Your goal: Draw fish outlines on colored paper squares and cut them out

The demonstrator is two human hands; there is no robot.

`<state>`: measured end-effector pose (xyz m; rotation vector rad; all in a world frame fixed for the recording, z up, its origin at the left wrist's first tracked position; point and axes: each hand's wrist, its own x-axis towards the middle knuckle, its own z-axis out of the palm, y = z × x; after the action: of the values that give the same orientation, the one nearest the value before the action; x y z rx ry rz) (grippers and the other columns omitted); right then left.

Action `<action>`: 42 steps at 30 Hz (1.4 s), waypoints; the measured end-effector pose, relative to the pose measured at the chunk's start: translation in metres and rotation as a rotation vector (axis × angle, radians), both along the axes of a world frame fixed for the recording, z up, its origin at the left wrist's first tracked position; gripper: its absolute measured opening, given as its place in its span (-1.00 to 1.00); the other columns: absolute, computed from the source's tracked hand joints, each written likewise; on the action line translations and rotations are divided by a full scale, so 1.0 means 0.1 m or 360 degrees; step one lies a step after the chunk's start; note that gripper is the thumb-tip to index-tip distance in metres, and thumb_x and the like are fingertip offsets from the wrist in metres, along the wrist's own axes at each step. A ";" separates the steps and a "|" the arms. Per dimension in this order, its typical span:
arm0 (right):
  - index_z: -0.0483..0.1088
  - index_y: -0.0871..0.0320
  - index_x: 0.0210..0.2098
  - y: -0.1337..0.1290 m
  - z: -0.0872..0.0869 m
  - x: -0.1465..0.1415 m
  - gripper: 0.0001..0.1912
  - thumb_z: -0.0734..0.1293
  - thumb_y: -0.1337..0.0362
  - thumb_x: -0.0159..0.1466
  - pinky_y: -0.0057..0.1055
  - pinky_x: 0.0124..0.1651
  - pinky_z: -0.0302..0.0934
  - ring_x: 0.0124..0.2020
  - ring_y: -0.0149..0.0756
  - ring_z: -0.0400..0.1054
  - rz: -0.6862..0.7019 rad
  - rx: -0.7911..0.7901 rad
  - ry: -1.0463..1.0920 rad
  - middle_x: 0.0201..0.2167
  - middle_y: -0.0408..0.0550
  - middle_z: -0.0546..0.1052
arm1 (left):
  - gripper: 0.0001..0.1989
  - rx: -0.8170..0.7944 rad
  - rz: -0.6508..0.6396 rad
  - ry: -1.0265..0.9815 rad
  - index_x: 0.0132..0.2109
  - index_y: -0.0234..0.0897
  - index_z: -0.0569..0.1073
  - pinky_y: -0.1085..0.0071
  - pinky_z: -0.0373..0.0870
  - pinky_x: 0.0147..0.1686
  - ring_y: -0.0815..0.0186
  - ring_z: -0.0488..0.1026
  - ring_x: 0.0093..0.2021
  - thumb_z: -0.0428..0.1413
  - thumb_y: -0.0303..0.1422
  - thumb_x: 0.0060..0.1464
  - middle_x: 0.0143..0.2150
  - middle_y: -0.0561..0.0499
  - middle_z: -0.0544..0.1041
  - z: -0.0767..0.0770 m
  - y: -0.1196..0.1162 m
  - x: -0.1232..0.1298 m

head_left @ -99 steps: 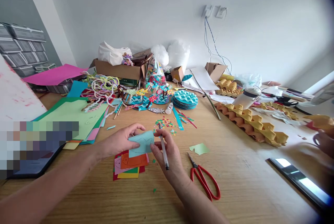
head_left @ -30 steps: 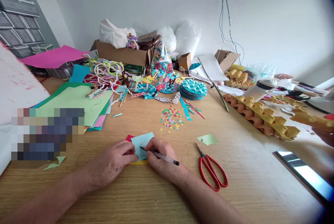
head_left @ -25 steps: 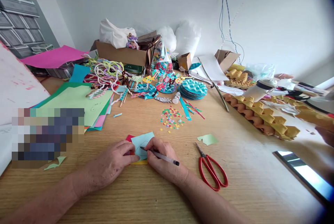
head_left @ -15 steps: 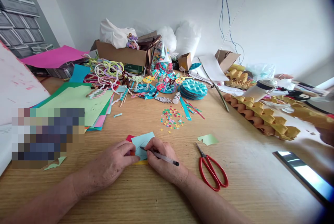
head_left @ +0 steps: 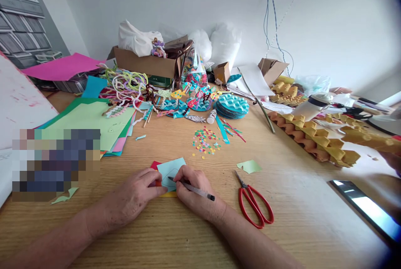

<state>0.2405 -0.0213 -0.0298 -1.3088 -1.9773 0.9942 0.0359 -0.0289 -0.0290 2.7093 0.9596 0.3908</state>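
Observation:
A light blue paper (head_left: pixel 171 168) with a thin drawn outline lies on red and yellow pieces on the wooden table. My right hand (head_left: pixel 196 189) is closed on a pen (head_left: pixel 198 189), whose tip touches the blue paper. At the paper's left side, my left hand (head_left: pixel 134 196) holds the sheets by their edge, thumb on top and fingers bent. Red-handled scissors (head_left: pixel 254 204) lie to the right of my right hand, blades pointing away. Just beyond them rests a pale green scrap (head_left: pixel 249 166).
Colored paper dots (head_left: pixel 206 140) are scattered mid-table, with blue scalloped discs (head_left: pixel 232 106) behind. Green sheets (head_left: pixel 90 120) lie left. Egg-carton strips (head_left: pixel 313 135) and a phone (head_left: pixel 366 206) are on the right. Part of another person's hand (head_left: pixel 391 160) shows at the right edge.
The view has shifted very slightly. My hands, the pen and the paper keep nearly the same places.

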 end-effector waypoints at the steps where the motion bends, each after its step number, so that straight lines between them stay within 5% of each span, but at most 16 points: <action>1: 0.28 0.14 -0.48 0.00 0.00 0.01 -0.86 0.21 0.50 0.03 -0.57 -0.52 -0.02 -0.62 -0.50 0.12 0.0008 -0.0001 0.0004 -0.64 -0.29 0.28 | -0.69 0.0002 -0.0011 0.0010 -0.07 -0.12 0.45 0.39 0.30 -0.18 0.26 0.30 -0.22 -0.13 -0.48 0.22 -0.22 0.00 0.37 0.01 0.00 0.00; 29: 0.26 0.15 -0.55 -0.01 0.11 0.07 -0.82 0.17 0.55 -0.03 -0.56 -0.49 0.00 -0.56 -0.45 0.16 -0.0002 -0.0183 0.0159 -0.63 -0.26 0.30 | -0.74 -0.0062 0.0044 -0.0009 -0.09 -0.12 0.47 0.39 0.24 -0.16 0.27 0.29 -0.17 -0.05 -0.49 0.21 -0.19 0.04 0.36 -0.07 0.01 -0.01; 42: 0.30 0.15 -0.44 0.02 -0.05 0.03 -0.85 0.19 0.49 0.04 -0.56 -0.54 -0.03 -0.64 -0.50 0.08 0.0023 -0.0027 0.0132 -0.64 -0.30 0.26 | -0.71 -0.0007 0.0019 -0.0057 -0.09 -0.15 0.49 0.38 0.26 -0.16 0.24 0.32 -0.20 -0.06 -0.52 0.18 -0.20 0.00 0.40 -0.05 0.00 -0.01</action>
<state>0.2439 -0.0192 -0.0348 -1.2437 -1.9226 1.0569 0.0349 -0.0292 -0.0338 2.6844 0.9663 0.4375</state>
